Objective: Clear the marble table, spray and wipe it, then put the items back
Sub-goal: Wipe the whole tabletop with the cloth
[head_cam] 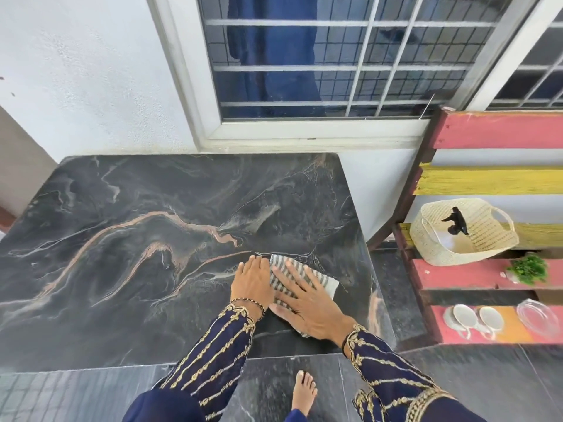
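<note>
The marble table was dark grey with coppery-pink veins – bare apart from a striped grey-and-white cloth lying flat near its front right corner, partly covered – spray bottle sat upright in a woven basket off to the right.

Your right hand hides most of the striped cloth, the basket conceals all but the spray bottle top, and the frame's left edge crops the marble table.
</note>
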A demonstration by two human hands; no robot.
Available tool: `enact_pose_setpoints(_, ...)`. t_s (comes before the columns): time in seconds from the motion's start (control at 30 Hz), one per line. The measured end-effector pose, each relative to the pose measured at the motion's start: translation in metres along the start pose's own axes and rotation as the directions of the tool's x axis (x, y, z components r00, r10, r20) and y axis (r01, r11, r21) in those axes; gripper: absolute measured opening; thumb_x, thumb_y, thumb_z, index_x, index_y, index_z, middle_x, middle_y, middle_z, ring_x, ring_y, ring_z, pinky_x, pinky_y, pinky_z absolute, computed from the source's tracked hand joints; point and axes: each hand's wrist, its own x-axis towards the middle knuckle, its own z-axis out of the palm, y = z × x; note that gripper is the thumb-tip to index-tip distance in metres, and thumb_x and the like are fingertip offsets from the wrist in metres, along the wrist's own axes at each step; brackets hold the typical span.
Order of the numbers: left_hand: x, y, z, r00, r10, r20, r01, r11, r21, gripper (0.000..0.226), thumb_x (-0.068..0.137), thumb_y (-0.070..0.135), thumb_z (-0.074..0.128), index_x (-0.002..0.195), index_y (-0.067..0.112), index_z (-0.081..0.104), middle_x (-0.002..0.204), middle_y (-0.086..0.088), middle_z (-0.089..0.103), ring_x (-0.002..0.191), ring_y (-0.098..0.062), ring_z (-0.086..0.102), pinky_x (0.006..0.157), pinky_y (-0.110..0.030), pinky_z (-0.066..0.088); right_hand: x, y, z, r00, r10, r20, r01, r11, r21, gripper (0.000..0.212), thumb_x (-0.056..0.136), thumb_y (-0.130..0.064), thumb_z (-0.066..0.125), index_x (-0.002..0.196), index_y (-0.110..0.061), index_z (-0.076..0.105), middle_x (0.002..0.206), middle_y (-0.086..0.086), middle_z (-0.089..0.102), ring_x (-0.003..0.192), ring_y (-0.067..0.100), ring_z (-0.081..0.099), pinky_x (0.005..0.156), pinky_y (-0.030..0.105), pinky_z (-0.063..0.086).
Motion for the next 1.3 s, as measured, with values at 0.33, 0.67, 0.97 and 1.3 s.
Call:
enact_pose_setpoints(0.33,-0.051,0.007,0.002,0.998,0.042,0.052,-0.039,0.998,-0.054,0.032,0.091,0.011,0.043,0.123,0.010,0.048,0.134,-0.007,0.051,0.133,-0.027,0.042,0.112,-0.041,0.032,-0.069,-0.037,0.006,0.999,-0.043,0.017,0.044,0.996,-0.078,0.048,0.107,-0.055,0.019,0.154,-0.046,0.015,0.168,-0.007,0.004,0.155,0.024,-0.007,0.121,0.047,-0.010)
enact_pose_setpoints(0.67,-0.038,0.032,0.007,0.991,0.121,0.060,-0.115,0.988,-0.099,0.031,0.094,0.020,0.044,0.123,0.011,0.050,0.134,-0.007,0.051,0.127,-0.026,0.048,0.105,-0.039,0.036,-0.154,0.058,-0.010,0.982,0.178,0.066,-0.162,0.967,-0.196,0.054,0.108,-0.053,0.013,0.159,-0.042,0.003,0.169,-0.006,0.004,0.156,0.023,0.004,0.122,0.046,0.005)
enact_pose_setpoints(0.97,0.001,0.053,0.015,0.979,0.204,0.015,-0.202,0.975,-0.096,0.028,0.092,0.021,0.046,0.118,0.013,0.054,0.127,-0.002,0.052,0.122,-0.023,0.049,0.103,-0.035,0.038,-0.102,0.106,-0.025,0.996,0.050,0.075,-0.032,0.974,-0.223,0.054,0.107,-0.053,0.014,0.159,-0.042,0.007,0.169,-0.005,0.005,0.156,0.024,0.003,0.123,0.046,0.002)
enact_pose_setpoints(1.3,0.075,0.078,0.022,0.987,0.081,-0.138,-0.100,0.986,-0.136,0.029,0.085,0.010,0.053,0.112,0.011,0.063,0.129,-0.005,0.056,0.122,-0.027,0.052,0.100,-0.039,0.041,0.008,0.179,-0.046,0.990,-0.128,0.067,0.138,0.973,-0.184,0.053,0.106,-0.055,0.018,0.158,-0.045,0.015,0.169,-0.008,0.004,0.156,0.020,-0.001,0.126,0.050,0.005)
